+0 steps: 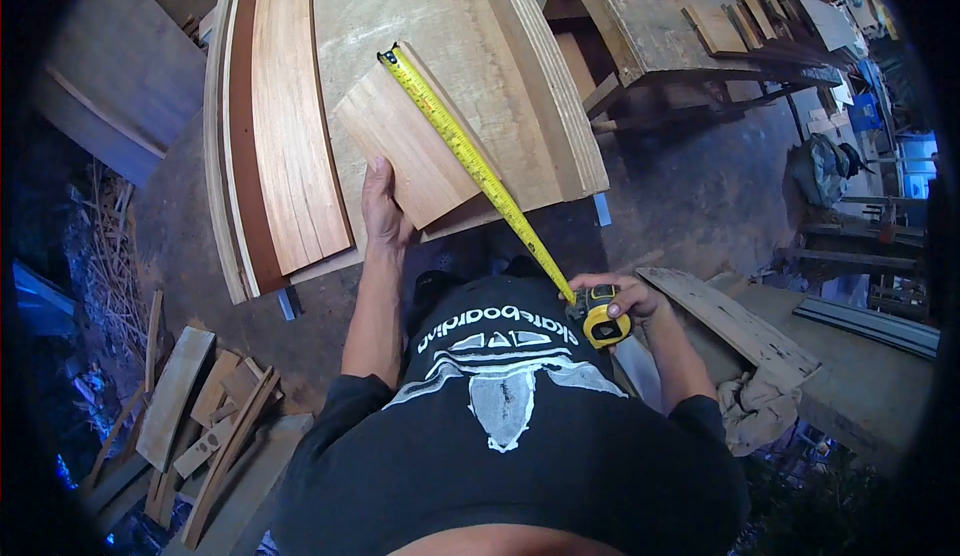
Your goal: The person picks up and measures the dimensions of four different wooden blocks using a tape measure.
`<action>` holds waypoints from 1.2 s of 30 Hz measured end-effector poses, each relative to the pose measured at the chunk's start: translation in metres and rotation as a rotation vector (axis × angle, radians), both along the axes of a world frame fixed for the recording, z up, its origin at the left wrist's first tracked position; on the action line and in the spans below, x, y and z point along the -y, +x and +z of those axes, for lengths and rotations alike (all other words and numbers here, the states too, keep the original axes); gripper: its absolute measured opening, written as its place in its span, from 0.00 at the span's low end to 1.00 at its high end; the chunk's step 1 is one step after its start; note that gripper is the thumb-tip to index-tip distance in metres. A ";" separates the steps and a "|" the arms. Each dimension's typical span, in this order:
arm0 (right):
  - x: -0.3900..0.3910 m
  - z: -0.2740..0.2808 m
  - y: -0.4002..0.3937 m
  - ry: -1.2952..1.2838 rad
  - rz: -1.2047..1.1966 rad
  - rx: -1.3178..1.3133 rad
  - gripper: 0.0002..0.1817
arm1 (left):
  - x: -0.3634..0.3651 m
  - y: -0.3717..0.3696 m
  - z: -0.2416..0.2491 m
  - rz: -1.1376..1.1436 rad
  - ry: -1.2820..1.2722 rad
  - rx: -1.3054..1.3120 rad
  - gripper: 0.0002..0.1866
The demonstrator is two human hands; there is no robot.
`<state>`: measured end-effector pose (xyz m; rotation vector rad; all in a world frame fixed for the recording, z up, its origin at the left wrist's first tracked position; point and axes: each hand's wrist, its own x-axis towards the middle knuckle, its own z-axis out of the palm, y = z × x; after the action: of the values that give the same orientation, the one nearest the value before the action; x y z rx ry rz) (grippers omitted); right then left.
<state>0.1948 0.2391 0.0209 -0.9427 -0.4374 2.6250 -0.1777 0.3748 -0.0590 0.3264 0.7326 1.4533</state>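
Note:
My left hand (384, 206) grips the near left edge of a short wooden board (408, 146), thumb on top and the other fingers hidden beneath. In my right hand (628, 301) is a yellow and black tape measure (602, 318). Its yellow blade (480, 170) runs out diagonally over the board, and the end hook lies at the board's far edge. Below the board is a pale plywood panel (420, 6) with raised side rails. A longer reddish wooden plank (290, 106) lies along the panel's left side.
A workbench (660, 16) at the upper right carries several wood pieces (745, 21). Offcuts (215, 406) are piled at the lower left. On the right are a worn board (735, 321), a crumpled cloth (760, 411) and a metal rail (870, 326). Large sheets (120, 56) lean at the upper left.

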 end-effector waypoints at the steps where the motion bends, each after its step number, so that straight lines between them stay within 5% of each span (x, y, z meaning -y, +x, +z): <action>1: -0.001 0.005 -0.001 -0.012 0.011 0.001 0.49 | 0.000 0.000 0.000 0.000 0.000 0.000 0.26; 36: -0.005 0.002 0.002 -0.020 0.058 0.012 0.49 | -0.001 0.000 0.001 0.002 0.030 0.013 0.27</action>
<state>0.1970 0.2439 0.0231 -0.9671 -0.4484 2.6812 -0.1773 0.3763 -0.0580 0.3385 0.7013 1.4680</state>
